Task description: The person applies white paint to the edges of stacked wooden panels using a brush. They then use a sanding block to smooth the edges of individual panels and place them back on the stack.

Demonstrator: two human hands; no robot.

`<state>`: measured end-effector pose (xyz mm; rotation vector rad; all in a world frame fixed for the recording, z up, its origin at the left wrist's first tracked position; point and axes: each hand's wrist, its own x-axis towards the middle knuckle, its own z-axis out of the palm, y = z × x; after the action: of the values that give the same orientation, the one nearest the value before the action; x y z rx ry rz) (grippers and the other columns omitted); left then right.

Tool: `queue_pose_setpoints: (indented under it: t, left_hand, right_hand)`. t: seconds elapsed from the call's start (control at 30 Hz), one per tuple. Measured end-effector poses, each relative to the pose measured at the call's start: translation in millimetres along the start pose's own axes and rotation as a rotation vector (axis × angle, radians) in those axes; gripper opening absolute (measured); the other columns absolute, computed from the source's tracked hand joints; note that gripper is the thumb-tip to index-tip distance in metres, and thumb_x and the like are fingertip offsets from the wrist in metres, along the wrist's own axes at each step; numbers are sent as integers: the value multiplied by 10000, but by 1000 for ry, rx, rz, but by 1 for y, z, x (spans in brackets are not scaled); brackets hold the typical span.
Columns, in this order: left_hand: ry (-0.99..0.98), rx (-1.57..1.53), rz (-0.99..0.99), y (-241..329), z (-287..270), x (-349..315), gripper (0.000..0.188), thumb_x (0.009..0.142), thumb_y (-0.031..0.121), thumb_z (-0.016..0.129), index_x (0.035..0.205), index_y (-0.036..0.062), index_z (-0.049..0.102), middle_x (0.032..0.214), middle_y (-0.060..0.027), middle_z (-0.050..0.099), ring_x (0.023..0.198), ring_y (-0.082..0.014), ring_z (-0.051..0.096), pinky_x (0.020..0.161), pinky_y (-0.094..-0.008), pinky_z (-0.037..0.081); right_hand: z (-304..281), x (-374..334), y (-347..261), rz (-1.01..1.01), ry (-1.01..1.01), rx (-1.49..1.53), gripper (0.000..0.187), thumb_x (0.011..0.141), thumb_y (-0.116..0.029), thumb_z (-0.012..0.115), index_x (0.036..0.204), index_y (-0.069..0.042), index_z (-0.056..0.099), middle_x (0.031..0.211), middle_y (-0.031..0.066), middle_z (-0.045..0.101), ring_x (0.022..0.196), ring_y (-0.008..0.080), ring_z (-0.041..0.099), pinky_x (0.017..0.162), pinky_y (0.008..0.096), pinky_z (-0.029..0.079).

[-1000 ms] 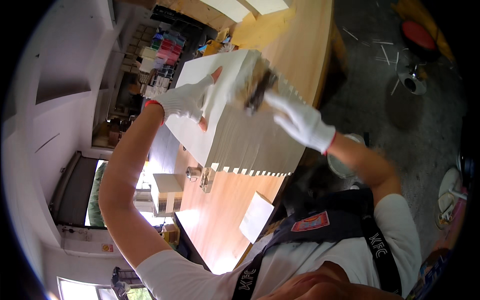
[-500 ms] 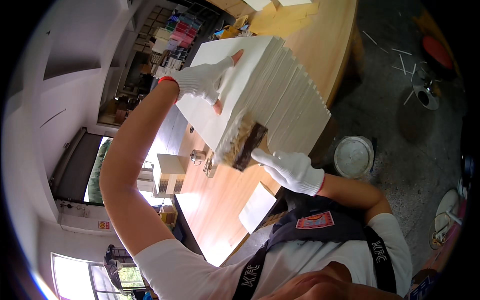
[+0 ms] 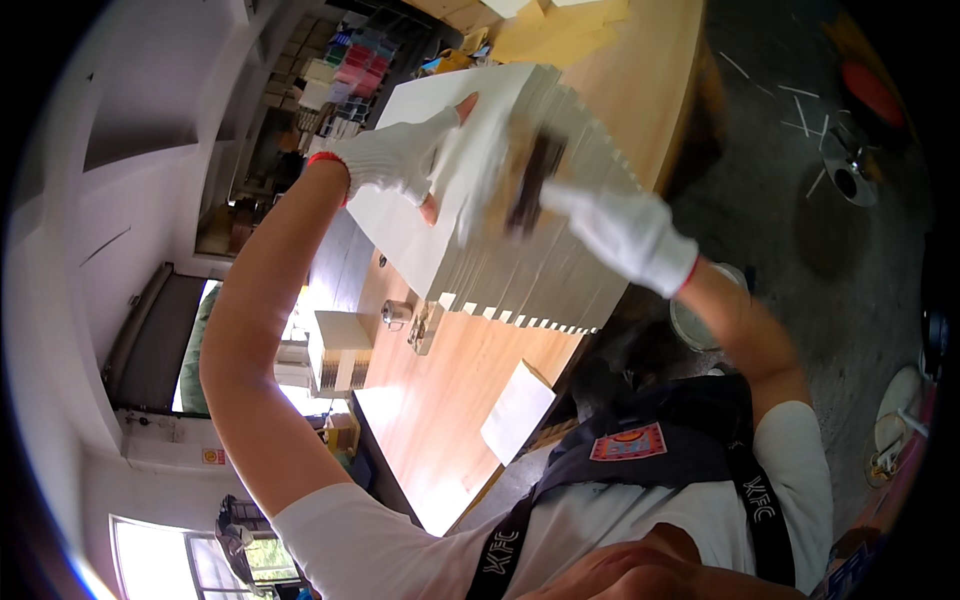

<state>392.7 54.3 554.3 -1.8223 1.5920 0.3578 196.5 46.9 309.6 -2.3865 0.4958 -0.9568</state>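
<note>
A tall stack of white paper blocks or pads (image 3: 545,280) stands on the wooden table, with its layered side facing right. My left hand (image 3: 395,160), in a white knit glove with bare thumb and fingertip showing, lies spread on the stack's top sheet. In my gloved right hand (image 3: 630,235) is a wide flat brush (image 3: 535,185) with a dark band. Motion blurs the brush and the fingers round its handle. Its pale bristles are against the layered side, near the top edge.
The wooden table (image 3: 430,400) also bears a metal mug (image 3: 396,314), a smaller stack (image 3: 338,350) and a white sheet or pad (image 3: 517,412). A round white bucket (image 3: 695,325), partly behind my right forearm, stands on the floor. White strips (image 3: 800,115) litter the floor.
My right hand has swept the brush up and to the right along the stack's layered side, away from its lower corner. My left hand stays on top.
</note>
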Motion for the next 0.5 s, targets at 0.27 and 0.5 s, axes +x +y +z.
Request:
queue_pose_setpoints:
  t: [0.27, 0.5]
  left_hand:
    - [23, 40, 52, -2, -1, 8, 1487, 520, 150, 959, 1590, 261, -68, 1100, -263, 656, 1055, -404, 625, 935, -457, 480]
    - [15, -15, 23, -4, -6, 13, 1541, 453, 113, 975, 1595, 275, -47, 1318, -315, 566, 1143, -405, 601, 986, -438, 458]
  right_hand:
    - [4, -25, 6, -134, -57, 22, 512, 957, -149, 599, 1432, -293, 474, 962, 29, 716, 685, 220, 681, 582, 346, 554]
    - [-10, -8, 58, -162, 399, 170, 549, 952, -117, 597, 1460, -236, 426, 1267, 8, 670, 697, 224, 690, 644, 329, 583]
